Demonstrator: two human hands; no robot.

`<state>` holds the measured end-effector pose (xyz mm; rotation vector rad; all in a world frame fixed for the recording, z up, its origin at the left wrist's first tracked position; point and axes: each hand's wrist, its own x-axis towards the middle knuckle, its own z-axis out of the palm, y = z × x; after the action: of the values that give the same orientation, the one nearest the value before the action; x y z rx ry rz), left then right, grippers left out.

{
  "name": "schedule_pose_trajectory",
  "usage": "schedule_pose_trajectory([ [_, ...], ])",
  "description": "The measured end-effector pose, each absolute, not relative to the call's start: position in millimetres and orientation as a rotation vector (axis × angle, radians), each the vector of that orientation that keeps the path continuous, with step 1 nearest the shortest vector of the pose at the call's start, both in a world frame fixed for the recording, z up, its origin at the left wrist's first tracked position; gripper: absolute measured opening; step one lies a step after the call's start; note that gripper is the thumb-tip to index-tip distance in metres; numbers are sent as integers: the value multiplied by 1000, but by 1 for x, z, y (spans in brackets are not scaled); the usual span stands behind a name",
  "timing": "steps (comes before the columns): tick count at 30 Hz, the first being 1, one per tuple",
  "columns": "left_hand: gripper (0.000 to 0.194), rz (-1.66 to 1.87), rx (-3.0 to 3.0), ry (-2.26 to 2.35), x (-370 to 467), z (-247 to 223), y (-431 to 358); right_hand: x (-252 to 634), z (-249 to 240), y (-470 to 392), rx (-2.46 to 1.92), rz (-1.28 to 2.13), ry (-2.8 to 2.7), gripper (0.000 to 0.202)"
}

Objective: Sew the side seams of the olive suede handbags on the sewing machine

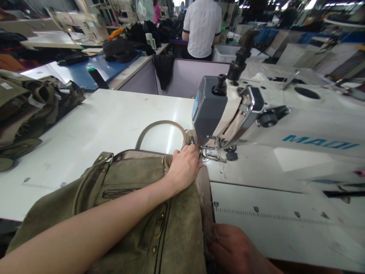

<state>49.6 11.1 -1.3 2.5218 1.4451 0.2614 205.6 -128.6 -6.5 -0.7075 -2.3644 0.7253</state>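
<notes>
An olive-green handbag [134, 167] with zips, studs and two handles lies on the white sewing table, its right edge running up to the sewing machine's presser foot [212, 155]. My left hand [185, 165] is closed on the bag's upper right edge, right beside the foot; its fingertips are partly hidden. Lower down, my right hand [234, 247] grips the same edge, where a pale lining strip [203, 190] shows. One handle [162, 122] arches onto the table behind the bag.
The sewing machine [285, 125] fills the right side. Folded olive fabric pieces [31, 102] are heaped at the left. A thread cone [97, 77] stands on a blue-topped table. Farther back, a person in a white shirt [202, 28] faces away. A printed ruler [256, 211] runs along the table.
</notes>
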Motion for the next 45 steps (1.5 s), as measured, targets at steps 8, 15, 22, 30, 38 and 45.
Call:
schedule_pose_trajectory([
  [8,11,297,2472,1592,31,-3,49,201,0,-111,-891,851,-2202,22],
  [15,19,216,2671,1313,27,-6,81,193,-8,-108,-948,796,-2256,23],
  [22,21,158,2783,1134,30,5,90,178,-5,-101,-825,583,-2361,26],
  [30,17,191,2693,1254,36,2,75,186,-11,-107,-805,665,-2317,33],
  [38,16,229,2675,1240,35,-1,86,184,-6,-104,-856,699,-2326,28],
  [45,18,256,2681,1197,36,-4,91,184,-7,-104,-886,619,-2308,26],
])
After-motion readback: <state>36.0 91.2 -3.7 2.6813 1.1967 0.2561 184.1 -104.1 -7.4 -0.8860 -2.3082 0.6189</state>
